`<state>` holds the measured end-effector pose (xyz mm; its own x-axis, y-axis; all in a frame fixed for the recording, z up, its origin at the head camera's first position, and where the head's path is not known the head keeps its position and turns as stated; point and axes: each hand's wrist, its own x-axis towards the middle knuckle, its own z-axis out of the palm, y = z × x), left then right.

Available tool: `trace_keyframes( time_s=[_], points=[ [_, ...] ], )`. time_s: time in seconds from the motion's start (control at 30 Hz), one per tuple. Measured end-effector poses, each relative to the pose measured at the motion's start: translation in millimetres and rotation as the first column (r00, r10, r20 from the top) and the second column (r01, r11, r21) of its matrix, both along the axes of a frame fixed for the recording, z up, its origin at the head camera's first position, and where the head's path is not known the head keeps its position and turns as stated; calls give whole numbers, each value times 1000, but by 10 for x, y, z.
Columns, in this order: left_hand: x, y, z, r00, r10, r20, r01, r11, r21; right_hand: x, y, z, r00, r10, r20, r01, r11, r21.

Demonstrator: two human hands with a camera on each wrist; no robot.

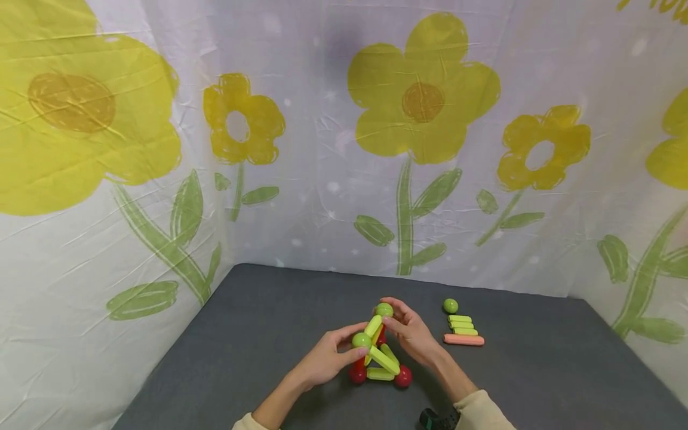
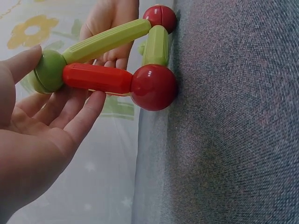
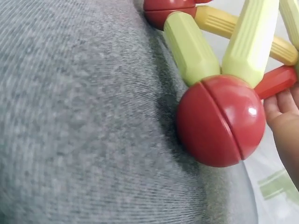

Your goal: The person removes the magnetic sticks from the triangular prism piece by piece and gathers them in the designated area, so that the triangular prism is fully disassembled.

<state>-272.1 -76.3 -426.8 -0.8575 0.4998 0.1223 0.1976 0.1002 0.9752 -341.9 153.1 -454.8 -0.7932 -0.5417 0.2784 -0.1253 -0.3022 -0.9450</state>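
A frame of balls and ribbed rods stands on the dark table, with red balls (image 1: pixel 403 377) at its base joined by yellow-green rods (image 1: pixel 384 361). My left hand (image 1: pixel 321 361) pinches the near upper green ball (image 2: pixel 49 71) between thumb and fingers. From that ball a red rod (image 2: pixel 98 78) runs to a red ball (image 2: pixel 154 87) on the table. At the far upper green ball (image 1: pixel 384 309), my right hand (image 1: pixel 412 335) grips with thumb and fingers. A yellow-green rod (image 1: pixel 373 326) spans the two green balls. Inside the frame, a yellow rod (image 3: pixel 224 23) is partly hidden.
Right of the frame lie a loose green ball (image 1: pixel 450 306), several short yellow-green rods (image 1: pixel 463 326) and a longer salmon-pink rod (image 1: pixel 464 340). A flower-printed cloth (image 1: pixel 317 179) hangs behind and beside the table (image 1: pixel 258 322). A black device (image 1: pixel 438 420) sits by the right sleeve.
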Motion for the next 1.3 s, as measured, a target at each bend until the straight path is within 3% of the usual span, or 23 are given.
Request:
trace_keyframes(
  time_s=[0.37,0.67,0.93,1.17,1.3],
  points=[
    [10,-5,17,1000,11,-20,-11,1000,-4,26,-97,-12,980,-198,-24,199,980,19],
    [12,6,31,1000,19,-14,-20,1000,-19,34,-100,-12,920,-385,-78,389,919,61],
    [11,4,11,1000,14,-17,-14,1000,-22,51,-98,2,905,-416,-90,424,900,107],
    [1,-3,-14,1000,13,-23,-13,1000,-20,41,-90,30,914,-393,-102,405,901,155],
    [-3,-2,-14,1000,11,-24,-11,1000,-18,36,-82,57,914,-400,-65,405,903,146]
  ],
)
